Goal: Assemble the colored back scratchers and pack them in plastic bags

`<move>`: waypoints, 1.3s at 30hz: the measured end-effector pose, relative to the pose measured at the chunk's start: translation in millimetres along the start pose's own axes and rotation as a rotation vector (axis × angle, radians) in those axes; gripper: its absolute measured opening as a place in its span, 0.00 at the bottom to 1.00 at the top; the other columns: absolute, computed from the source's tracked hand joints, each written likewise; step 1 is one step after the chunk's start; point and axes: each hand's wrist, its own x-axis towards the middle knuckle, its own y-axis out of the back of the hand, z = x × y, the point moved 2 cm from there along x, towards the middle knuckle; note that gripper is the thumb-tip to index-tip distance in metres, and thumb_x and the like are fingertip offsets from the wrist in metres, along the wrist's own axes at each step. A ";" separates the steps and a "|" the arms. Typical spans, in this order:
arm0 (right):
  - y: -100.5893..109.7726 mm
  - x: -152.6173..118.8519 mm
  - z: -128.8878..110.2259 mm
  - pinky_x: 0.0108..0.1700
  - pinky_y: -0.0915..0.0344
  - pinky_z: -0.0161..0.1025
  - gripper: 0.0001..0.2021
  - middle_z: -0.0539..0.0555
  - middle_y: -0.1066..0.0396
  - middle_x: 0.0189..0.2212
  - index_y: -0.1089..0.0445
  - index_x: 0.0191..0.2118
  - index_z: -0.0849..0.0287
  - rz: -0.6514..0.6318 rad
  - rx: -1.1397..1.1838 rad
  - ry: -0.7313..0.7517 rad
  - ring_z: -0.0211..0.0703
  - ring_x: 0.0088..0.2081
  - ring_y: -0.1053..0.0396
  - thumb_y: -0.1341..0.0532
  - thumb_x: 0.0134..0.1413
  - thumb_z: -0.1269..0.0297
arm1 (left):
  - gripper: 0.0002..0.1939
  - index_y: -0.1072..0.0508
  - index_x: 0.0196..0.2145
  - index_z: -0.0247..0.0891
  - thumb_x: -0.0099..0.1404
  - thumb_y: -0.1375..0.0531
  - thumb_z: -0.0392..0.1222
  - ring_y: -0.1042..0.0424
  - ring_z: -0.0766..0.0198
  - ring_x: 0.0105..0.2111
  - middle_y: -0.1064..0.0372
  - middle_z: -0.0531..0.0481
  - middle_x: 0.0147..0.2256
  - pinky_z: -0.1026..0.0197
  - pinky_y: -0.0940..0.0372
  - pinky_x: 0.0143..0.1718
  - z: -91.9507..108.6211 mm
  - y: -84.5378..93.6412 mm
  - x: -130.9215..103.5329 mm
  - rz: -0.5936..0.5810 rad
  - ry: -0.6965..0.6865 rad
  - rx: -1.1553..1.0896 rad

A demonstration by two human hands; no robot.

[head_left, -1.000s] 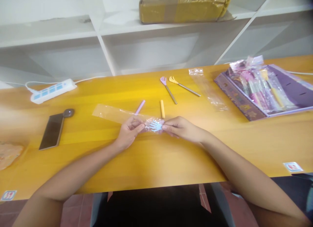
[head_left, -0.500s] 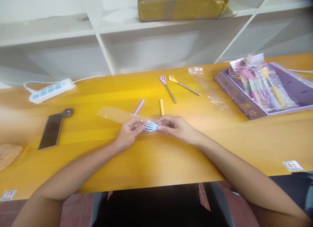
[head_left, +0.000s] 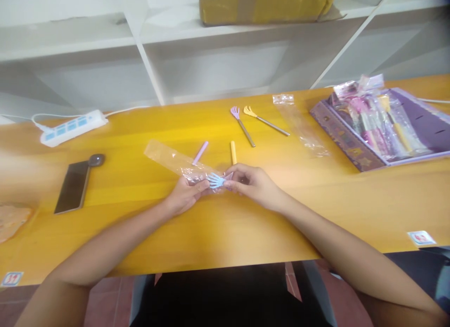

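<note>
Head view: blue claw head (head_left: 215,180) between the hands, over the table (head_left: 225,238); inside or against clear sleeve (head_left: 163,156), cannot tell.
Left hand (head_left: 184,194): thumb and fingers closed on clear sleeve, beside the tines.
Right hand (head_left: 255,184): pinches blue claw head near its base.
Film: likely snags on tines; best kept smooth, eased gently.
Tines: look slender; pressure safer at the base.
Purple tube (head_left: 200,152): just beyond, easily nudged.

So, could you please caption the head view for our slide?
Two hands hold a blue claw and clear bag above a table.
</note>
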 end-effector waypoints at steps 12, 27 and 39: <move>-4.1 -7.3 -6.5 0.34 0.31 0.37 0.28 0.52 0.23 0.31 0.29 0.53 0.59 -0.088 -0.013 -0.047 0.40 0.29 0.27 0.37 0.69 0.36 | 0.15 0.15 0.38 0.37 0.61 0.21 0.48 0.15 0.54 0.45 0.15 0.45 0.42 0.46 0.20 0.55 -5.3 8.0 3.7 0.130 -0.116 0.008; -15.0 -7.9 -4.4 0.41 0.35 0.39 0.24 0.49 0.33 0.28 0.30 0.50 0.58 -0.244 -0.123 0.043 0.40 0.32 0.34 0.47 0.78 0.41 | 0.17 0.15 0.41 0.35 0.61 0.22 0.50 0.15 0.51 0.46 0.15 0.42 0.43 0.46 0.19 0.54 -7.1 13.3 5.4 0.092 -0.090 0.103; 1.9 0.8 5.2 0.34 0.31 0.36 0.22 0.53 0.24 0.37 0.33 0.53 0.56 -0.077 0.275 0.027 0.40 0.36 0.26 0.31 0.68 0.44 | 0.20 0.16 0.34 0.32 0.55 0.19 0.51 0.16 0.60 0.37 0.16 0.46 0.35 0.59 0.19 0.42 4.8 16.3 12.5 0.342 -0.220 -0.104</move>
